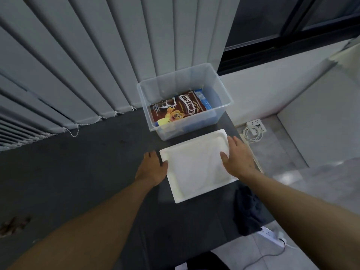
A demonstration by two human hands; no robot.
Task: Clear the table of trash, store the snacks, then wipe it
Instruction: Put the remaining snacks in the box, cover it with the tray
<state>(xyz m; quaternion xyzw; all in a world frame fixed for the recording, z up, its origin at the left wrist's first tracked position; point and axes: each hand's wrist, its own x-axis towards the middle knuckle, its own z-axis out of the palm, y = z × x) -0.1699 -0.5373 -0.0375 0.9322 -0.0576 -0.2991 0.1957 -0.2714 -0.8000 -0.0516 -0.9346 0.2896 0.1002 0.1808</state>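
Observation:
A white rectangular lid (196, 168) lies low over the dark table (87, 172), just in front of a clear plastic bin (224, 94). Inside the bin are a brown Koko Krunch cereal box (175, 108) and a blue packet (204, 102). My left hand (152, 168) holds the lid's left edge, thumb against the rim. My right hand (237, 158) holds the right edge, with the thumb on top and the fingers over the side. A dark cloth (249, 209) lies crumpled at the table's right edge. A brownish smear (13, 225) marks the tabletop at the near left.
Grey vertical blinds (97, 55) hang behind the table. The table's right edge drops to a tiled floor with a white socket and coiled cable (253, 131) and a power strip (270, 236).

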